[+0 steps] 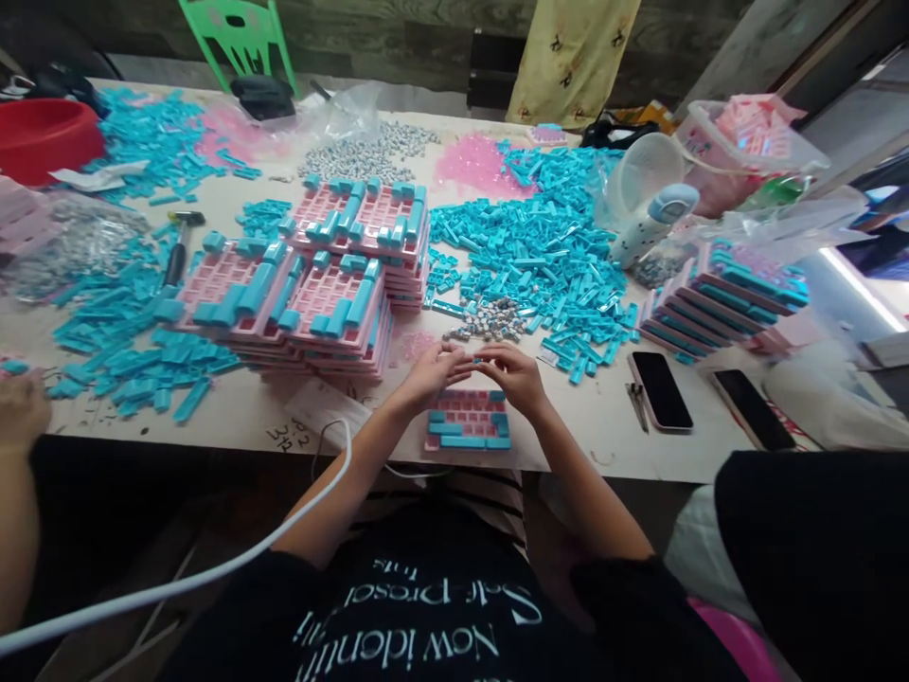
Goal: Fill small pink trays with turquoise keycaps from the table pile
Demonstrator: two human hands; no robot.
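Observation:
My left hand (pixel 435 376) and my right hand (pixel 517 377) meet over a pink keyboard-shaped frame (pixel 469 429), fingertips pinched together. Whatever sits between the fingertips is too small to make out. Blue key pieces fill parts of the frame's edges and lower rows, while pink openings show in its middle. The frame lies flat near the table's front edge, just below both hands. Right behind the fingers is a small heap of grey metallic parts (pixel 497 320). A few clear pink bits (pixel 416 346) lie beside my left hand.
Stacked pink-and-blue frames (pixel 333 303) rise to the left; another stack (pixel 724 294) leans at the right. Loose blue pieces (pixel 546 256) spread behind. A hammer (pixel 177 248), phones (pixel 660 390), tweezers (pixel 637 407) and a white cable (pixel 284 526) are around. Another person's hand (pixel 21 412) shows far left.

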